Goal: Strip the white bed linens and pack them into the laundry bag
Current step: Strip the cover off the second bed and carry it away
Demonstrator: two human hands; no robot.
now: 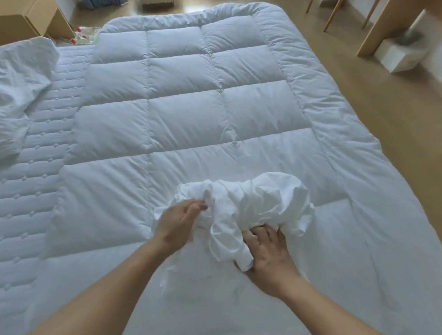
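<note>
As far as containers go, you have a brown cardboard box on the floor at the far left, beyond the corner of the bed; its inside is hidden from this angle. Just beside it, some clear bottles with red caps lie on the floor. At the right, under a wooden desk, a white box stands with something grey and blurred on top; what it is cannot be told.

The task's thing, a bundle of white linen, lies on the quilted duvet near you, a little right of the middle. It is crumpled, puffed up on its right side, with many soft folds, and it is brighter white than the bluish duvet under it. Your left hand is at the bundle's left edge, thumb and fingers closed together on a small fold of the cloth. Your right hand is at the near side, its fingers curled and pushed into the cloth, gripping a hanging fold. More rumpled white linen lies at the far left on the stitched mattress pad, well apart from the bundle.
</note>
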